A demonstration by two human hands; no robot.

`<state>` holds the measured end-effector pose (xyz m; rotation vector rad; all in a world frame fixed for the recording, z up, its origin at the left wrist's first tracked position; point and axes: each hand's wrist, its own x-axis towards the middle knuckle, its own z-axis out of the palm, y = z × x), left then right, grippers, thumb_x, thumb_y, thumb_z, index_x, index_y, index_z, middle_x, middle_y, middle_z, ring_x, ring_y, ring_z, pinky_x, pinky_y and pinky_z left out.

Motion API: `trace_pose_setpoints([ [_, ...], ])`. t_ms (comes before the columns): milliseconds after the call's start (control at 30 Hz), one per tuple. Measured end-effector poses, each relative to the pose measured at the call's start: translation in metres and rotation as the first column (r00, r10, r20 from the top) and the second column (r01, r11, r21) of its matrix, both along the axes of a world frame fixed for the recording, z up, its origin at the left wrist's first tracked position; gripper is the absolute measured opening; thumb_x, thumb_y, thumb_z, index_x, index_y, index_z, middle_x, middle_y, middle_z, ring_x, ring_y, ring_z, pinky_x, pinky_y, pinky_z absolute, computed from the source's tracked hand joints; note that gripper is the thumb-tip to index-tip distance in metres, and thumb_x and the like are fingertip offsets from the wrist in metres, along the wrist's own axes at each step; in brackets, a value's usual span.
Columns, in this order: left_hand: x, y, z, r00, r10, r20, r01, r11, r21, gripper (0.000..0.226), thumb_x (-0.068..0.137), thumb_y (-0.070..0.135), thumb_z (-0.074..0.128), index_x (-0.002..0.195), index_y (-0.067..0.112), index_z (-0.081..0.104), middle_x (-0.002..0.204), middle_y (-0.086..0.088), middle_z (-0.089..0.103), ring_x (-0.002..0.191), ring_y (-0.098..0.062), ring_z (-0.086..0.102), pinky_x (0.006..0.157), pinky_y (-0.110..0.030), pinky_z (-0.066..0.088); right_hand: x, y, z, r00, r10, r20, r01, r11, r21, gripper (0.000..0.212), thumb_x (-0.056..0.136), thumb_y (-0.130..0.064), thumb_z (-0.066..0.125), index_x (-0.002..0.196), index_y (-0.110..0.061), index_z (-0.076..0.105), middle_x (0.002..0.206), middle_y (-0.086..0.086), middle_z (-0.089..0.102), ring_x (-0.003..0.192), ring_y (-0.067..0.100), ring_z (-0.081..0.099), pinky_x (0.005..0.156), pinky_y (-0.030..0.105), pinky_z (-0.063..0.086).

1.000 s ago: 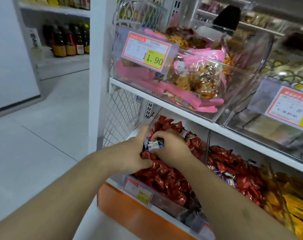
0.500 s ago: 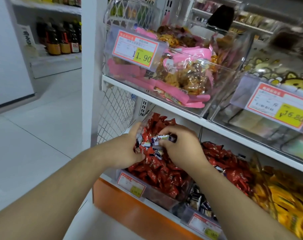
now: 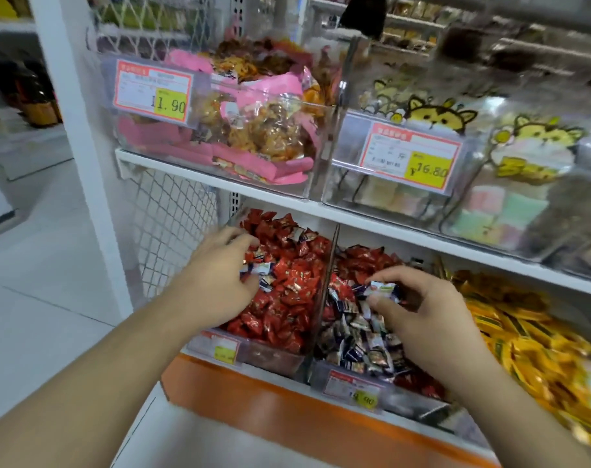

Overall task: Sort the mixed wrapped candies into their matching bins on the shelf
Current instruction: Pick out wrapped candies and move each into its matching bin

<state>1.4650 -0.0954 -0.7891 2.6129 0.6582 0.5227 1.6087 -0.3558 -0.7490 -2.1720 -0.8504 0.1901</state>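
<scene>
Two clear bins stand side by side on the lower shelf. The left bin [image 3: 270,356] is full of red wrapped candies [image 3: 287,298] with a few dark blue and white ones mixed in. My left hand [image 3: 219,282] is in this bin, its fingers curled round blue and white candies [image 3: 258,268]. The middle bin [image 3: 351,380] holds a heap of dark blue and white candies [image 3: 358,332] with red ones behind. My right hand [image 3: 419,315] hovers over that heap and pinches a blue and white candy [image 3: 381,288] between thumb and fingers.
A clear divider wall [image 3: 324,292] separates the two bins. A bin of yellow candies [image 3: 523,339] lies to the right. The white upper shelf [image 3: 354,221] overhangs the bins and carries clear boxes of pink-wrapped snacks [image 3: 246,140] and cat-printed packs [image 3: 530,146]. Wire mesh [image 3: 172,238] closes the left side.
My right hand has moved from the left bin of red candies rightward over the divider to the middle bin, carrying a blue and white candy. My left hand stayed in the left bin.
</scene>
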Motion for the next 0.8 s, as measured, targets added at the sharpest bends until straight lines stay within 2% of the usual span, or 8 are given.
trace_pose_setpoints([
  [67, 0.006, -0.005, -0.001, 0.999, -0.035, 0.008, 0.035, 0.999, 0.008, 0.05, 0.093, 0.023, 0.069, 0.141, 0.018, 0.057, 0.141, 0.006, 0.048, 0.138, -0.015, 0.039, 0.111, -0.02, 0.028, 0.004, -0.003, -0.002, 1.0, 0.01, 0.015, -0.01, 0.999, -0.052, 0.015, 0.097, -0.036, 0.07, 0.108, -0.046, 0.07, 0.064, -0.016, 0.069, 0.036, 0.009, 0.044, 0.035, 0.021, 0.033],
  [167, 0.017, -0.007, -0.005, 1.0, -0.023, -0.015, 0.023, 1.0, 0.007, 0.044, 0.095, 0.021, 0.068, 0.139, 0.02, 0.06, 0.14, 0.006, 0.052, 0.131, -0.012, 0.045, 0.099, -0.013, 0.028, 0.011, -0.009, -0.007, 0.997, 0.043, 0.062, -0.032, 0.986, -0.164, 0.024, 0.099, -0.043, 0.064, 0.121, -0.051, 0.067, 0.115, -0.023, 0.069, 0.055, 0.008, 0.066, 0.044, 0.017, 0.048],
  [233, 0.025, -0.006, -0.01, 0.999, 0.004, -0.041, -0.003, 1.0, 0.02, 0.043, 0.096, 0.019, 0.066, 0.139, 0.02, 0.06, 0.139, 0.005, 0.054, 0.127, -0.012, 0.047, 0.092, -0.012, 0.029, 0.015, -0.013, -0.01, 0.996, 0.033, 0.089, -0.015, 0.98, -0.198, 0.029, 0.1, -0.044, 0.062, 0.128, -0.051, 0.063, 0.125, -0.02, 0.065, 0.067, 0.006, 0.068, 0.05, 0.01, 0.048],
  [367, 0.038, 0.0, -0.022, 0.994, 0.041, -0.104, -0.041, 0.999, 0.004, 0.046, 0.096, 0.019, 0.067, 0.142, 0.019, 0.059, 0.14, -0.001, 0.059, 0.127, -0.021, 0.056, 0.102, -0.024, 0.04, 0.022, -0.02, -0.012, 0.996, 0.028, 0.082, -0.011, 0.979, -0.203, 0.027, 0.101, -0.04, 0.061, 0.127, -0.045, 0.063, 0.124, -0.022, 0.064, 0.087, 0.006, 0.069, 0.059, 0.007, 0.048],
  [500, 0.044, 0.005, -0.033, 0.992, 0.061, -0.113, -0.06, 0.998, 0.013, 0.041, 0.093, 0.024, 0.074, 0.134, 0.025, 0.067, 0.129, 0.0, 0.065, 0.117, -0.023, 0.061, 0.101, -0.032, 0.047, 0.025, -0.024, -0.016, 0.995, 0.041, 0.087, -0.022, 0.977, -0.21, 0.028, 0.1, -0.034, 0.064, 0.127, -0.042, 0.064, 0.125, -0.023, 0.063, 0.102, -0.001, 0.057, 0.068, 0.0, 0.036],
  [667, 0.042, 0.001, -0.032, 0.996, 0.078, -0.04, -0.077, 0.997, 0.02, 0.031, 0.086, 0.03, 0.081, 0.115, 0.033, 0.071, 0.113, 0.009, 0.065, 0.107, -0.018, 0.061, 0.094, -0.037, 0.053, 0.027, -0.024, -0.017, 0.995, 0.039, 0.09, -0.021, 0.981, -0.194, 0.028, 0.1, -0.032, 0.064, 0.126, -0.041, 0.064, 0.125, -0.021, 0.063, 0.104, 0.0, 0.057, 0.071, 0.003, 0.037],
  [733, 0.038, -0.002, -0.027, 0.997, 0.066, 0.028, -0.066, 0.998, 0.022, 0.027, 0.087, 0.032, 0.081, 0.112, 0.032, 0.07, 0.112, 0.013, 0.064, 0.108, -0.015, 0.058, 0.093, -0.034, 0.05, 0.026, -0.023, -0.016, 0.995, 0.038, 0.087, -0.022, 0.984, -0.176, 0.028, 0.1, -0.031, 0.064, 0.126, -0.04, 0.064, 0.126, -0.02, 0.063, 0.108, 0.002, 0.057, 0.077, 0.006, 0.037],
  [800, 0.035, -0.009, -0.017, 0.99, 0.065, 0.122, -0.06, 0.997, -0.046, 0.024, 0.089, 0.035, 0.079, 0.111, 0.031, 0.07, 0.108, 0.017, 0.065, 0.104, -0.006, 0.059, 0.088, -0.028, 0.047, 0.026, -0.022, -0.015, 0.995, 0.039, 0.095, -0.023, 0.987, -0.162, 0.027, 0.1, -0.03, 0.063, 0.126, -0.039, 0.064, 0.126, -0.019, 0.064, 0.109, 0.002, 0.057, 0.077, 0.006, 0.037],
])
